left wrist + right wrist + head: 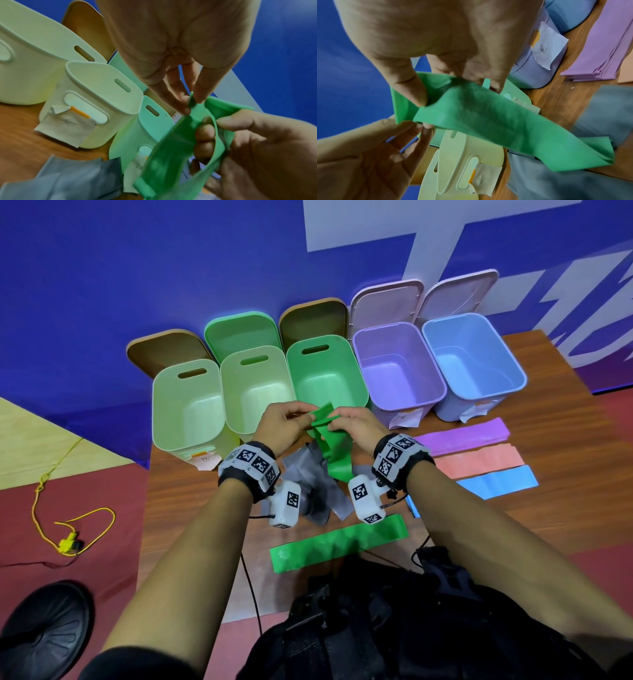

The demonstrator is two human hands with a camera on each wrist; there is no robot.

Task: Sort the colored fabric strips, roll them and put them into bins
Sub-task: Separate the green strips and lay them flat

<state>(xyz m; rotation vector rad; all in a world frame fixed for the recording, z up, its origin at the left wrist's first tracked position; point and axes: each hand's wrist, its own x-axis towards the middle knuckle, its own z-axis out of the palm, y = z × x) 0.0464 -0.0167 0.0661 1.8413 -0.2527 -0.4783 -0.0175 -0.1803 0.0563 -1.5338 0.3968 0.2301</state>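
I see the bright green fabric strip held up in the air above the wooden worktop, just in front of the mint green plastic bin. Its long axis runs roughly toward and away from me: the far end is folded over between the hands, and the loose tail droops down toward a crumpled grey fabric strip lying on the worktop beneath it.

A second bright green strip lies flat near my edge of the worktop. To the right lie a purple strip, a pink strip and a blue strip, side by side. Five open bins line the far side: two pale green ones, the mint one, a lilac one and a light blue one.

My left hand has its grip pinched on the folded end, thumb against fingertips. My right hand also grasps the strip, thumb on top and fingers curled under the fold. Both wrists are raised, palms turned inward
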